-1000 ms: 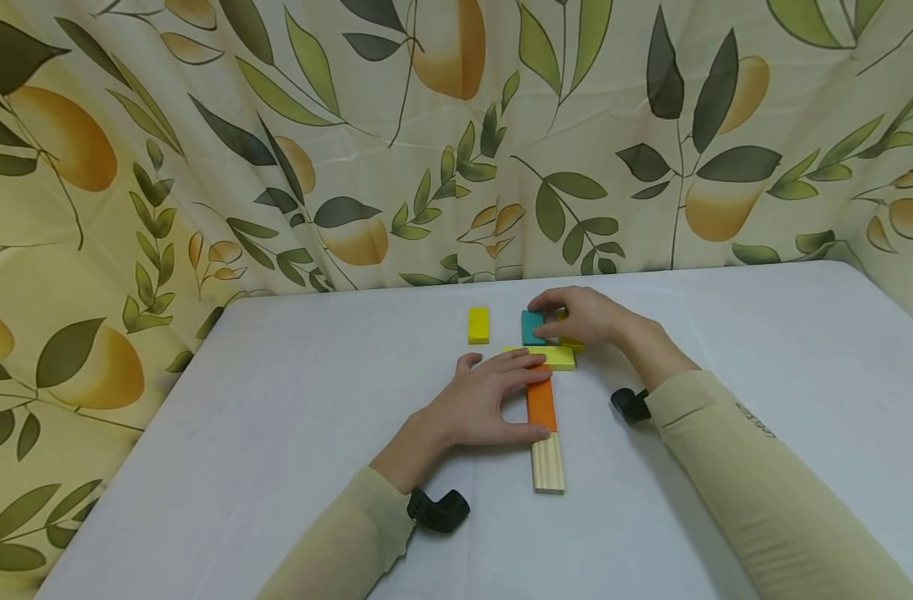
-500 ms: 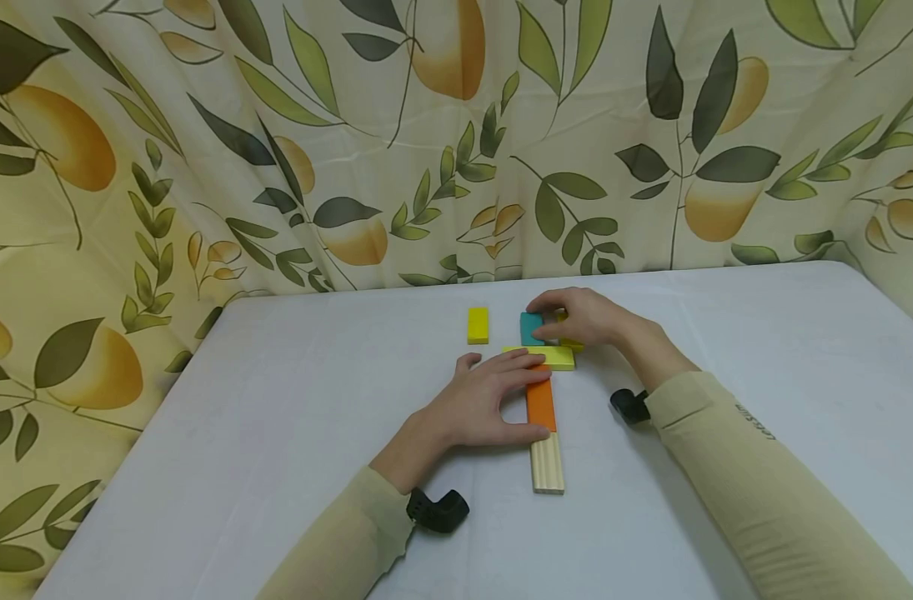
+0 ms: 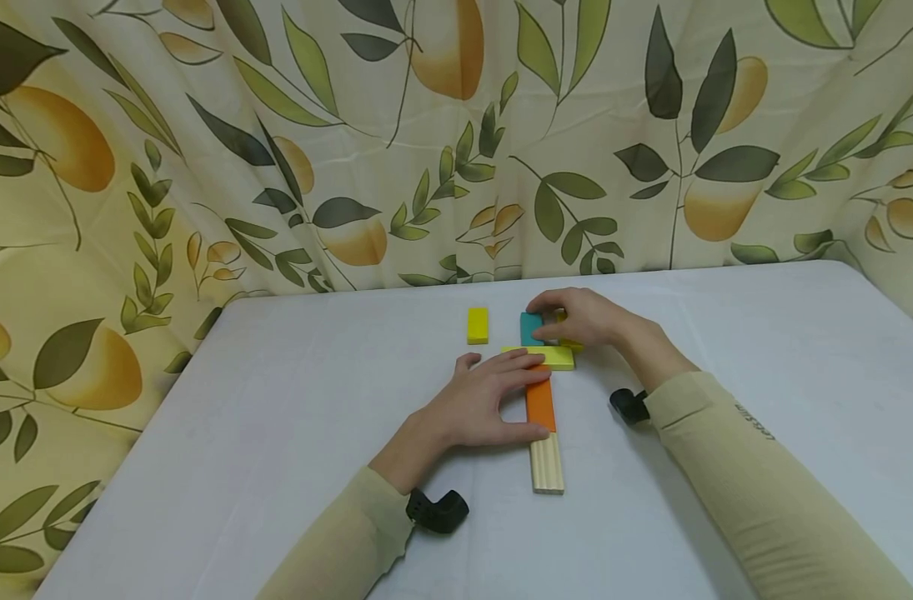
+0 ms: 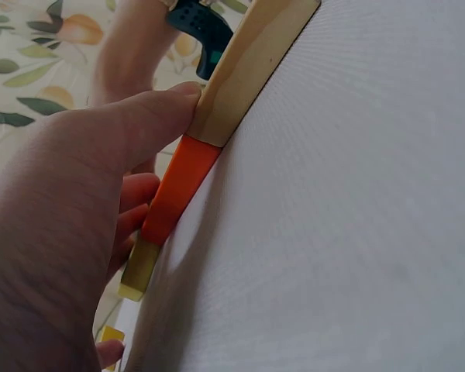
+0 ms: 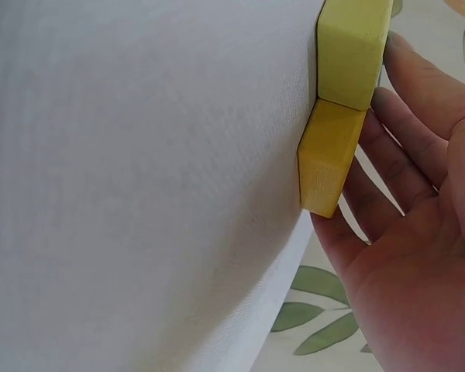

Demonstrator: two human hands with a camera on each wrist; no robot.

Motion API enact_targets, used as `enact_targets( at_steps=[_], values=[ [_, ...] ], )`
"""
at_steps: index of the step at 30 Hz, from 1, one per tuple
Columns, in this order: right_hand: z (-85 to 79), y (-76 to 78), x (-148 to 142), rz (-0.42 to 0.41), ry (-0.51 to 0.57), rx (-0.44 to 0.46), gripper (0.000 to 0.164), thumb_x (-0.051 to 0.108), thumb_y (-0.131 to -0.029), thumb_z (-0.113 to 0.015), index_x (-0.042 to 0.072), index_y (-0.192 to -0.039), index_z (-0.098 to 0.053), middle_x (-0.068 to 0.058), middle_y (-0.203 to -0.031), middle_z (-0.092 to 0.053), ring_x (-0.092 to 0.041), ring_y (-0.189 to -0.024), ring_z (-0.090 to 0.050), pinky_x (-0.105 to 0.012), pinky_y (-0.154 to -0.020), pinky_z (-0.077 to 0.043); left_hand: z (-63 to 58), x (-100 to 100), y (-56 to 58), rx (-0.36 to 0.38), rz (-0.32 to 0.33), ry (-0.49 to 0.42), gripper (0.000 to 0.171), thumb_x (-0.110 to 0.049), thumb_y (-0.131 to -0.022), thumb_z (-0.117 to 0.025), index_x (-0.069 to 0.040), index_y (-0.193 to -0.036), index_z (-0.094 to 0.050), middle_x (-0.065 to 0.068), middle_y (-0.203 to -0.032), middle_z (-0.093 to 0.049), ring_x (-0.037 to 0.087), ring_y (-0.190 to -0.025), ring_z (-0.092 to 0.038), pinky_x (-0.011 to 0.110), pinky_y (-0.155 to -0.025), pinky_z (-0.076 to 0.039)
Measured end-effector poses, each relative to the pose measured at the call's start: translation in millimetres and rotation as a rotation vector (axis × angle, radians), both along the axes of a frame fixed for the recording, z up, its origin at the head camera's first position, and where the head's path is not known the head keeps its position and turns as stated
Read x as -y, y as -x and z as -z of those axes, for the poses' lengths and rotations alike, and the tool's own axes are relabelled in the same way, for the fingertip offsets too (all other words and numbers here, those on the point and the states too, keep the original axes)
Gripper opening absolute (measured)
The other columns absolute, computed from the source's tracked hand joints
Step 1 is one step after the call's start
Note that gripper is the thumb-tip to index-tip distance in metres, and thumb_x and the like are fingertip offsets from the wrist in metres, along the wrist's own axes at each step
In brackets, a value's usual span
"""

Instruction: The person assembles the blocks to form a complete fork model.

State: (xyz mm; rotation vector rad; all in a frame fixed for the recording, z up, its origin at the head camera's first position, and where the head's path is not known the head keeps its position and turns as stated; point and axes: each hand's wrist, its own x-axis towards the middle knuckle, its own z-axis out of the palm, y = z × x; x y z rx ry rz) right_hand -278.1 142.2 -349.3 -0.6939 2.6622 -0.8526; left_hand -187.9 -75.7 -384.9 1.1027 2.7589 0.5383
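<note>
In the head view my left hand (image 3: 479,400) lies over a row of flat blocks with its fingers spread. Its fingertips touch the lime-yellow block (image 3: 559,358) set crosswise, while the thumb rests where the orange block (image 3: 541,404) meets the plain wooden block (image 3: 548,467). My right hand (image 3: 587,317) rests over the far blocks. Its thumb and forefinger touch the teal block (image 3: 530,327), and its other fingers lie by a deeper yellow block (image 5: 325,155), which abuts the lime-yellow block (image 5: 349,54) in the right wrist view. The teal block is hidden there.
A separate yellow block (image 3: 478,325) lies to the left of the teal one. A white cloth (image 3: 313,400) covers the table, and a fruit-patterned curtain (image 3: 441,142) hangs behind it. Each wrist wears a black device (image 3: 437,510).
Both hands keep their places on the blocks. The teal block shifts very slightly toward the lime-yellow block.
</note>
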Motion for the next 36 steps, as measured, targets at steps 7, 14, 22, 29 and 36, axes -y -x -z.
enact_targets(
  at_steps=[7,14,22,29,36],
  values=[
    [0.3,0.7,0.2,-0.004,-0.009,-0.001,0.045,0.022,-0.095,-0.072,0.003,-0.134,-0.061,-0.018,-0.136,-0.059,-0.035,-0.124,-0.051,-0.055,-0.111,-0.033,0.2,0.4,0.9,-0.002,0.005,0.001,0.073,-0.064,-0.089,-0.063,-0.029,-0.152,-0.049,-0.011,-0.159,-0.036,0.007,-0.149,-0.021,0.062,-0.112,-0.017],
    [0.4,0.2,0.2,0.0,-0.011,0.007,0.045,0.022,-0.095,-0.072,0.002,-0.135,-0.061,-0.019,-0.136,-0.059,-0.036,-0.124,-0.05,-0.055,-0.111,-0.032,-0.2,0.1,0.4,-0.002,0.006,0.003,0.073,-0.064,-0.089,-0.063,-0.029,-0.152,-0.049,-0.012,-0.16,-0.035,0.006,-0.149,-0.021,0.062,-0.112,-0.017],
    [-0.1,0.5,-0.5,-0.013,0.003,0.004,0.044,0.02,-0.095,-0.072,0.002,-0.134,-0.061,-0.018,-0.136,-0.06,-0.035,-0.124,-0.05,-0.055,-0.111,-0.032,1.1,0.2,0.2,-0.01,0.007,-0.002,0.07,-0.062,-0.09,-0.062,-0.029,-0.151,-0.05,-0.011,-0.159,-0.036,0.006,-0.148,-0.021,0.062,-0.112,-0.017],
    [-2.0,-1.3,-2.6,-0.011,0.016,0.001,0.044,0.02,-0.095,-0.072,0.002,-0.133,-0.061,-0.017,-0.133,-0.061,-0.034,-0.121,-0.052,-0.055,-0.11,-0.034,3.3,0.7,0.7,-0.022,0.011,-0.016,0.067,-0.06,-0.092,-0.062,-0.028,-0.15,-0.051,-0.011,-0.159,-0.037,0.007,-0.148,-0.021,0.061,-0.112,-0.017],
    [-1.7,-5.0,-11.9,0.01,0.031,-0.005,0.041,0.016,-0.096,-0.069,0.003,-0.134,-0.061,-0.017,-0.132,-0.062,-0.035,-0.123,-0.052,-0.056,-0.108,-0.036,1.9,1.7,-0.3,-0.022,0.013,-0.05,0.064,-0.057,-0.093,-0.06,-0.027,-0.15,-0.051,-0.011,-0.158,-0.037,0.007,-0.148,-0.021,0.061,-0.112,-0.017]
  ],
)
